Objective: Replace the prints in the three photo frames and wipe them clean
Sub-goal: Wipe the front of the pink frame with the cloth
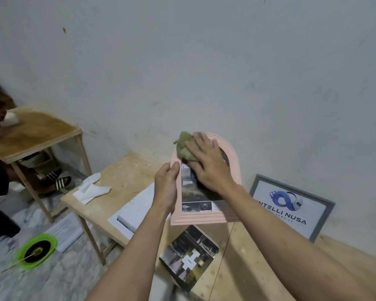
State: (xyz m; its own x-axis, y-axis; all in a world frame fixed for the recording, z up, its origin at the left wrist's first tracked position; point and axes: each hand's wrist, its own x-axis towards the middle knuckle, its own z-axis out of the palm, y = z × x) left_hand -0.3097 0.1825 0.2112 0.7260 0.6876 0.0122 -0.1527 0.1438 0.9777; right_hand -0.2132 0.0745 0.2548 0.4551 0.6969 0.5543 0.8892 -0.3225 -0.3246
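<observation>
Cloth [186, 148] pressed on pink frame [206, 218].

Pale grey-white wall [204, 61], scuffed, with small dark marks. Light plywood table [126, 177] against it, on thin wooden legs. Second wooden table [35, 131] to the left, darker stained top, set apart. Marbled grey floor [52, 279] below. Black chair [0, 224] partly in view at left edge. Green disc [36, 250] on floor near it. Even, soft light, no hard shadows.
</observation>
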